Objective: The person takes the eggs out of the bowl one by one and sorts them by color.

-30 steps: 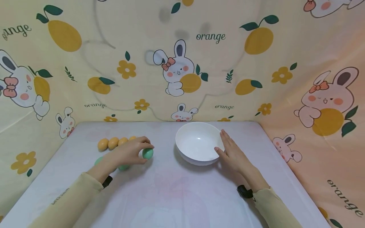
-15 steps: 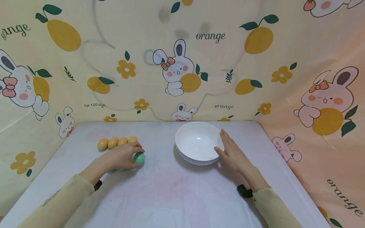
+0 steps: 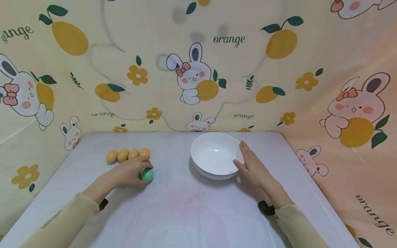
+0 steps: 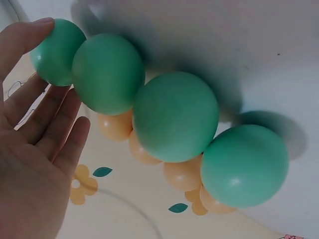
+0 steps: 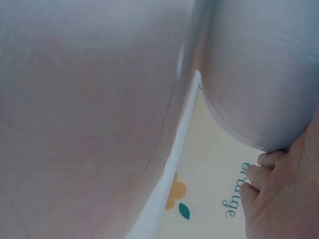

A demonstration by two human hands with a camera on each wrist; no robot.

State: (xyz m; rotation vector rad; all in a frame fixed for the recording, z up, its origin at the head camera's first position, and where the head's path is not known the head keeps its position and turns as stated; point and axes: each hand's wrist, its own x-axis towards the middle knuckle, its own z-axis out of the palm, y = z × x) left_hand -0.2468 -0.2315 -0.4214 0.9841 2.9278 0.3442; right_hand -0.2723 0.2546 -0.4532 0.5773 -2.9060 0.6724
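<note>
My left hand (image 3: 128,171) pinches a green egg (image 3: 147,175) between thumb and fingers on the left side of the table. In the left wrist view this egg (image 4: 59,52) forms the end of a slanting row, touching or nearly touching another green egg (image 4: 108,73); two more green eggs (image 4: 244,166) follow. From the head, the hand hides most of that row. Just behind, several yellow-orange eggs (image 3: 123,155) lie in a line. With fingers straight, my right hand (image 3: 255,168) rests against the right side of a white bowl (image 3: 217,177); its fingertips (image 5: 269,159) show at the bowl's wall.
A pale cloth covers the table (image 3: 186,213), with its back edge close behind the bowl. A printed curtain (image 3: 149,41) with rabbits and oranges stands around the back and sides. The bowl sits right of the eggs, with table surface between them.
My left hand has moved left and nearer to me, bringing the green egg to the end of the green row. The right hand and the bowl have stayed in place.
</note>
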